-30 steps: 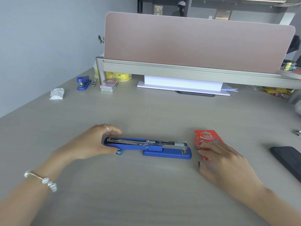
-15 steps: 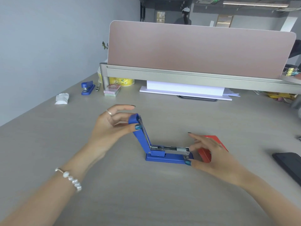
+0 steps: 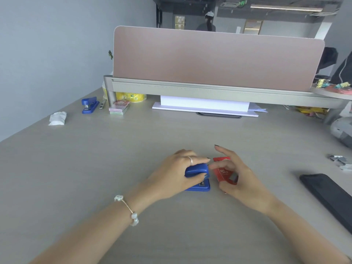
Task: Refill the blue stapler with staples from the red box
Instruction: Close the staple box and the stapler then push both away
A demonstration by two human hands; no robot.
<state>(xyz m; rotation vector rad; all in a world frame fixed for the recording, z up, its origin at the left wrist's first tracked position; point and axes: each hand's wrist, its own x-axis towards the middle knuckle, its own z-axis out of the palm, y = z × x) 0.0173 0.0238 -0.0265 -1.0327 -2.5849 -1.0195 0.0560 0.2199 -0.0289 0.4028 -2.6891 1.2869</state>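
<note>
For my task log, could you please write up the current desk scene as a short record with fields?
left hand: closed over the top of the blue stapler
blue stapler: on the desk, top folded down over its base
right hand: fingers around the red box
red box: just right of the stapler
second stapler: far left, untouched
phone: right edge
loose staples: far right

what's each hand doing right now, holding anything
Left hand: closed over the top of the blue plastic stapler.
Right hand: fingers loosely curled at the small red cardboard staple box; a firm hold cannot be told.
</note>
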